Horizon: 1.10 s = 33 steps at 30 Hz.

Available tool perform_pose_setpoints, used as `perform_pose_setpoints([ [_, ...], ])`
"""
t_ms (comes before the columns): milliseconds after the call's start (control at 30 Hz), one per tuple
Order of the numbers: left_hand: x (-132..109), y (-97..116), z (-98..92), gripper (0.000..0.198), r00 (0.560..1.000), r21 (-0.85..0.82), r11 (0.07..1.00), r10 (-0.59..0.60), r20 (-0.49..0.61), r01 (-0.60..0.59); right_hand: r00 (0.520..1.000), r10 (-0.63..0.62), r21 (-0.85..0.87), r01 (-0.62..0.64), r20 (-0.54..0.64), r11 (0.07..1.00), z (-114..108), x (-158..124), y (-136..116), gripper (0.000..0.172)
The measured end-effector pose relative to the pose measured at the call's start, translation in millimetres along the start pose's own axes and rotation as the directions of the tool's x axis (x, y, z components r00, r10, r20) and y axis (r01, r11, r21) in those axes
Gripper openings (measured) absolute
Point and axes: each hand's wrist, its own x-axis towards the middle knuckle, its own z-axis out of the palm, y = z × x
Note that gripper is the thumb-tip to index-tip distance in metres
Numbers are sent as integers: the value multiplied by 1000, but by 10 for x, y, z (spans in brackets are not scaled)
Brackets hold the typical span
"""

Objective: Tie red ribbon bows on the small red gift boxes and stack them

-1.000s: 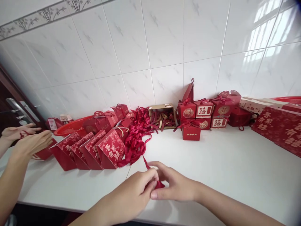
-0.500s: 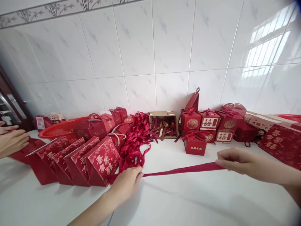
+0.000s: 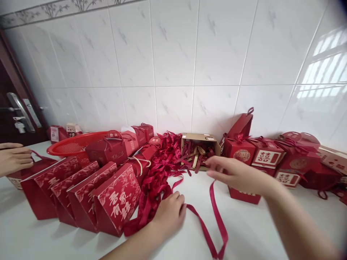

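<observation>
Your left hand [image 3: 170,211] was down at the table [image 3: 67,245], fingers curled together and clamped on the red ribbon [image 3: 224,235]. From there the ribbon ran right, dipped toward the near edge of the view in a narrow V and rose to just under your right hand [image 3: 233,175]. That hand was above the tabletop, fingers extended, thumb below them. Couldn't tell whether its fingertips were pinched on the ribbon end or slightly apart.

Ribbon pile [image 3: 159,169] lay just beyond your left hand. The cardboard box [image 3: 197,137] of red and gold strips sat on its side, open toward you, near your right fingertips. One red box [image 3: 245,196] stood partly hidden behind your right hand; stacked gift boxes [image 3: 240,151] stood behind it. Four lettered red cartons [image 3: 118,200] were lined up left of the pile. Far left, a co-worker's hand [image 3: 15,159] was at another red box.
</observation>
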Motion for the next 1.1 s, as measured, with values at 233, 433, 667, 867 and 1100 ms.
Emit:
perform_pose_setpoints([
  [233,6,-40,88,16,1000,-36,999,-12,21,13,994,39,-166,-56,-101,985,948,1363,486,34],
  [433,57,-131,204,17,996,-77,997,-18,87,25,985,97,-111,-113,-145,987,1253,1677,768,26],
  [667,12,-102,170,15,999,-118,992,-34,29,37,943,155,160,-111,-294,981,1143,1704,791,24],
  [867,18,-58,-118,11,919,-267,959,-20,-394,-93,847,205,524,98,-490,846,843,1022,385,31],
  [1100,290,391,-1416,16,703,-606,689,-196,-683,-397,838,141,795,428,-527,429,323,115,-339,19],
])
